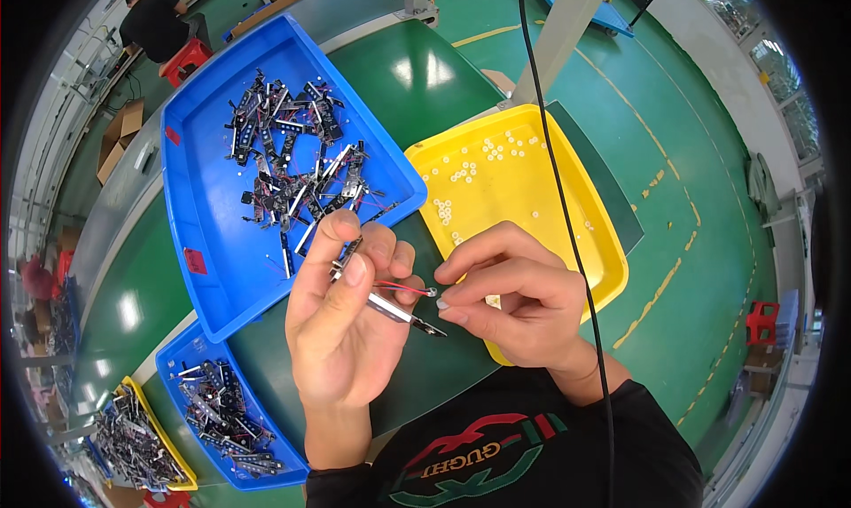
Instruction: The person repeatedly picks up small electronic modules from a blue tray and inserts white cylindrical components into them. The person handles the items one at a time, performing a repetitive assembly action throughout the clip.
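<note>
Head view, centre frame: left hand (341, 317) clamps a metal strip (390, 308) with red wires (399, 287). Right hand (510, 300) pinches a small white ring (432, 292) at the wire tips, over the green table (425, 74).

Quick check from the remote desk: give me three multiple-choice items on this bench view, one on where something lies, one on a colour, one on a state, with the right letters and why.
1. Where do the small white rings lie?
A. in the yellow tray
B. in the large blue tray
C. on the floor

2. What colour is the tray that holds the big pile of dark strip parts?
A. yellow
B. blue
C. red

3. What is the left hand doing?
A. resting flat and empty
B. gripping a metal strip part with red wires
C. holding a cardboard box

Answers:
1 A: the rings are scattered on the floor of the yellow tray.
2 B: the pile sits inside the large blue tray.
3 B: the left fingers close round the strip part, while the right hand pinches a white ring at its wire end.
</note>
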The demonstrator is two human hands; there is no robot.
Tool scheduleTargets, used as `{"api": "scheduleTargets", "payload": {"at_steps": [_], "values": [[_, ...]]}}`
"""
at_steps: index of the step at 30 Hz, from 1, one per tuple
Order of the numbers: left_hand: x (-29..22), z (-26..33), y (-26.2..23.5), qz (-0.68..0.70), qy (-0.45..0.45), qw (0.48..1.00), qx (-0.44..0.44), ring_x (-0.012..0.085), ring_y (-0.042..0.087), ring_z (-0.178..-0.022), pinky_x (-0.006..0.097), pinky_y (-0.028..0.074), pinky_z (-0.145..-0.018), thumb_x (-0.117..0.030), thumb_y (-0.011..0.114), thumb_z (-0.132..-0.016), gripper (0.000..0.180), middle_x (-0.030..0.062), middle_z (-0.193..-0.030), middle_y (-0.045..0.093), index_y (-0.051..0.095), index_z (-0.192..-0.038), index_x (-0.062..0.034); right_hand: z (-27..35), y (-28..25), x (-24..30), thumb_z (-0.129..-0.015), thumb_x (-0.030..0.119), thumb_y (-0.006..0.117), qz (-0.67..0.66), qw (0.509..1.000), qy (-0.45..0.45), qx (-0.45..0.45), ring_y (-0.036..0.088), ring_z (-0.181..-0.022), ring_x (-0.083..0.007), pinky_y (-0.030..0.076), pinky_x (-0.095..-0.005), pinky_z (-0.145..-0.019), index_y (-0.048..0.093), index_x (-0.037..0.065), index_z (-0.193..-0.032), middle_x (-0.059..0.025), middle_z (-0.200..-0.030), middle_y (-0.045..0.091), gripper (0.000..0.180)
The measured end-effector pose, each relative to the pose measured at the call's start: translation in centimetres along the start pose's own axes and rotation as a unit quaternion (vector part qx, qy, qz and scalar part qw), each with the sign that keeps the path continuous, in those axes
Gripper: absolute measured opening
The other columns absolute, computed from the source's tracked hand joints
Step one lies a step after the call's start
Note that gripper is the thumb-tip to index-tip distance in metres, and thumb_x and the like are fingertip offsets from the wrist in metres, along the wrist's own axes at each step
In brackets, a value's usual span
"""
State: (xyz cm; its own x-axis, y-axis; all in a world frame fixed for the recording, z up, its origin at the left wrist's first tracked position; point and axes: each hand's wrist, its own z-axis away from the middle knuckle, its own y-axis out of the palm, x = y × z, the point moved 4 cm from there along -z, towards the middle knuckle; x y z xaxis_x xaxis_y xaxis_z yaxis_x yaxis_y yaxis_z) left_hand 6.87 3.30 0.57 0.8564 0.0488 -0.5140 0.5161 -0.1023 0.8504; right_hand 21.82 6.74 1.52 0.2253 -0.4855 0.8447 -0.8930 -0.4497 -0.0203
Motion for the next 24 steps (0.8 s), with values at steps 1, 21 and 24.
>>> {"api": "scheduleTargets", "payload": {"at_steps": [1,21,24], "values": [[0.1,0.1,0.4,-0.008,0.008,1.000,-0.013,0.0172,0.047,-0.092,0.030,0.042,-0.076,-0.012,0.054,-0.094,0.022,0.0043,-0.095,0.048,0.045,-0.114,-0.0117,0.0,0.0,0.1,-0.073,-0.007,0.073,-0.004,1.000,-0.006,-0.003,0.058,-0.071,-0.0104,0.045,-0.0209,-0.054,0.070,0.000,-0.088,-0.0108,-0.094,0.065,0.017],[0.3,1.3,2.8,-0.057,0.020,0.998,0.001,0.0161,0.045,-0.084,0.030,0.038,-0.074,-0.007,0.057,-0.090,0.018,0.0077,-0.093,0.048,0.044,-0.103,-0.0077,0.4,-0.1,0.3,-0.073,-0.013,0.070,-0.233,0.972,0.038,-0.012,0.062,-0.074,-0.0137,0.049,-0.0226,-0.062,0.065,-0.006,-0.091,-0.0187,-0.101,0.065,0.020],[0.3,1.4,3.0,-0.072,0.030,0.997,-0.004,0.0156,0.044,-0.082,0.031,0.037,-0.073,-0.007,0.057,-0.089,0.017,0.0076,-0.091,0.047,0.045,-0.101,-0.0074,0.3,-0.1,0.4,-0.074,-0.012,0.070,-0.222,0.974,0.033,-0.015,0.062,-0.065,-0.0145,0.050,-0.0218,-0.055,0.063,-0.006,-0.091,-0.0216,-0.095,0.064,0.019]]}}
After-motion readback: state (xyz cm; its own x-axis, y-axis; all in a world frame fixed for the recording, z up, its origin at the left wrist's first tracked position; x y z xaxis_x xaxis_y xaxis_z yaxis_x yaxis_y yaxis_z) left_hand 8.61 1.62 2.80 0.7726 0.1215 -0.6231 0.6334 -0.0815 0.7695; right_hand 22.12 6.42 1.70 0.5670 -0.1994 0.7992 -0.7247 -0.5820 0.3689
